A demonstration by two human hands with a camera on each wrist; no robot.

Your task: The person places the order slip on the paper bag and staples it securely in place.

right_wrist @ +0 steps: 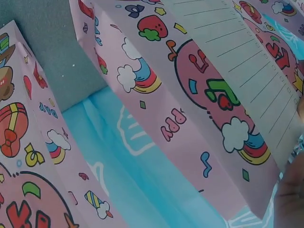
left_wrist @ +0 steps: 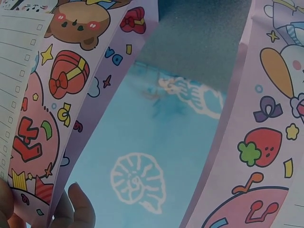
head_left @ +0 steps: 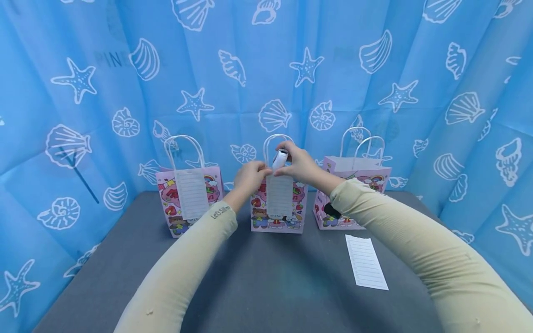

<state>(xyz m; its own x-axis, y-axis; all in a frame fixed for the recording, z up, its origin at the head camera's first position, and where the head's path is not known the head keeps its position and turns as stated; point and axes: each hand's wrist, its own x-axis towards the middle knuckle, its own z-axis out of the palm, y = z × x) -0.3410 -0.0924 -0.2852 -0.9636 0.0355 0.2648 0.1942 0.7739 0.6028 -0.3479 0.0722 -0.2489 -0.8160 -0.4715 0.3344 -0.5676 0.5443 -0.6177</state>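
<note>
My left hand (head_left: 249, 178) pinches the top edge of the middle pink cartoon-print paper bag (head_left: 300, 212) together with a lined paper slip (head_left: 280, 199) lying on its front. In the left wrist view, fingertips (left_wrist: 81, 206) show behind the bag's edge. My right hand (head_left: 303, 165) grips a small white stapler (head_left: 280, 159) at the top of that slip, just below the white handles (head_left: 278, 136). The bag stands upright. Only part of the right hand (right_wrist: 290, 194) shows in the right wrist view, and the stapler is mostly hidden there.
A matching bag (head_left: 214, 189) with a lined slip (head_left: 191, 194) on its front stands at left. Another bag (head_left: 322, 203) stands at right, partly behind my right sleeve (head_left: 408, 236). A loose lined slip (head_left: 366, 262) lies on the grey table (head_left: 270, 282). A blue curtain (head_left: 250, 92) hangs behind.
</note>
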